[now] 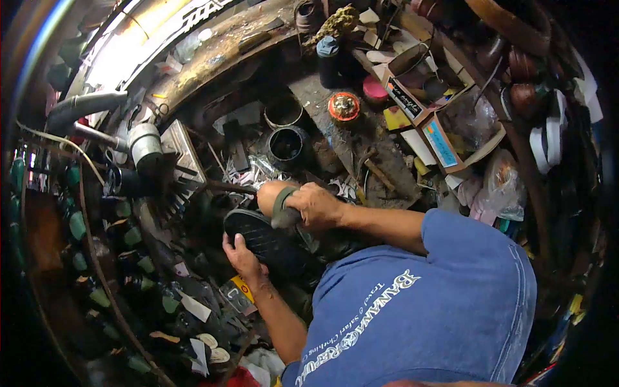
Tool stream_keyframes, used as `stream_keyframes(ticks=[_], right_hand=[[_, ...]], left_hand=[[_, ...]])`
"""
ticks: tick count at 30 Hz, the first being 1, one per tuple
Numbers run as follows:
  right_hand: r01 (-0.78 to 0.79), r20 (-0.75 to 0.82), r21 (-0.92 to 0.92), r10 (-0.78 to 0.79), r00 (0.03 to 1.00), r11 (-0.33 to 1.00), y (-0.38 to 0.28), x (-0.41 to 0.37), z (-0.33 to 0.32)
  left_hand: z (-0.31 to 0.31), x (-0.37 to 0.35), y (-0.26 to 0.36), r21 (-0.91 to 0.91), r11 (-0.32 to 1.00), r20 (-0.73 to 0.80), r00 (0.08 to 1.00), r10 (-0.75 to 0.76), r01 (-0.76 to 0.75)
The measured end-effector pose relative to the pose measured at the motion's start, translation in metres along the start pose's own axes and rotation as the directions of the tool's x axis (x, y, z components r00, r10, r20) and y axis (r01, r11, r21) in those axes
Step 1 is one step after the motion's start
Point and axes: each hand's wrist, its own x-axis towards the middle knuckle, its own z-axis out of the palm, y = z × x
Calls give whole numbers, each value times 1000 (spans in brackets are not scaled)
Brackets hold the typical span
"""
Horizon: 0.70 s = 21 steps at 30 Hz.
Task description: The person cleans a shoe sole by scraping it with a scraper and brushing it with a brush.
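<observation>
A dark shoe [274,242] lies with its patterned black sole turned up in front of my body. My left hand [247,261] is closed around its near edge, thumb raised along the side of the sole. Over the shoe's far side, my right hand [317,206] makes a fist around a grey-green, rounded handle [285,218]. A green band [281,201] rises from that grip next to a tan, rounded shape [269,195]; I cannot tell what the held tool is. Below my left wrist sits a yellow and grey packet [240,293].
Two dark open cans [287,145] stand beyond my hands. A hammer [377,169] lies on the worn bench, near an orange-rimmed container [343,107] and a dark bottle [328,61]. Cartons [422,129] fill the right. A metal machine [145,148] and scattered scraps occupy the left.
</observation>
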Motion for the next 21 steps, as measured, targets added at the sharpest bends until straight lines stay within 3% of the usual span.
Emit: stream_keyframes(ticks=[1,2,4,6,7,8,10,12,14,15,17,21], right_hand=[[-10,87,-22,12,996,1000,4,5,-8],[-29,48,55,26,998,998,-2,13,-19],[40,-93,198,-22,995,979,-22,29,-50],[41,-80,63,-35,996,997,-16,37,-58],[50,-94,116,-39,995,992,-15,41,-64],[57,-101,175,-40,994,983,-17,46,-70],[143,-260,252,-76,963,957,-22,52,-77],[26,-180,604,105,978,797,-17,53,-64],[21,-273,573,167,947,819,-4,58,-47],[19,-239,608,160,958,794,-14,58,-44],[-159,-36,914,466,884,373,-34,62,-51],[-187,67,962,495,866,197,-27,65,-14]], left_hand=[[-2,-1,2,-116,993,44,999,-17,22],[-2,-1,4,-232,972,88,996,-26,46],[-5,0,1,-287,957,116,993,-14,48],[-14,8,-22,45,998,142,989,41,-48],[-20,16,-41,-61,997,160,986,46,-37],[-23,21,-42,-56,998,137,990,33,-25],[-24,37,-45,60,990,101,988,119,-125],[-5,26,7,133,987,84,993,77,-87],[-16,54,-17,276,934,150,970,191,-227],[-19,60,-25,210,967,181,978,108,-146],[-18,62,-29,121,992,236,972,-2,-28],[-22,62,-23,-42,985,279,948,-152,170]])
